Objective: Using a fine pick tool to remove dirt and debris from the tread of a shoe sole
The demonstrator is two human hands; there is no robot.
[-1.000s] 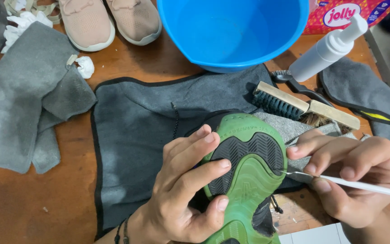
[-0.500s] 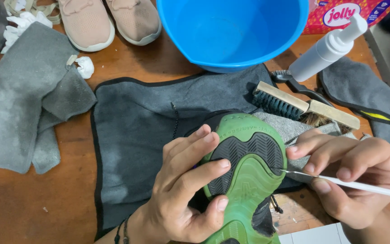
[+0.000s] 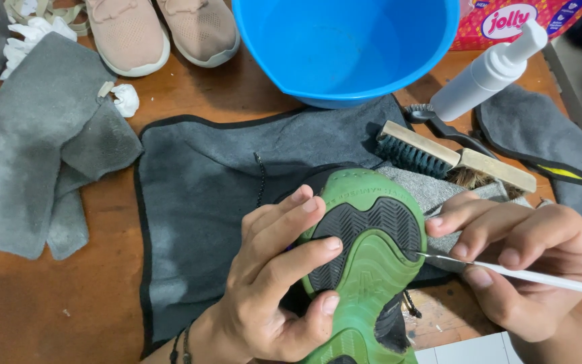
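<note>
A shoe with a green and black sole (image 3: 365, 249) is turned sole up over a dark grey cloth (image 3: 203, 202). My left hand (image 3: 274, 276) grips the shoe from the left, fingers lying across the sole. My right hand (image 3: 527, 259) holds a thin white pick tool (image 3: 540, 276); its metal tip touches the right edge of the sole.
A blue bowl (image 3: 345, 47) stands at the back, with two wooden brushes (image 3: 453, 158) and a white pump bottle (image 3: 490, 71) to its right. A pair of pink shoes (image 3: 163, 30) sits at the back left, above a folded grey towel (image 3: 42, 148). Another grey cloth (image 3: 547, 141) lies far right.
</note>
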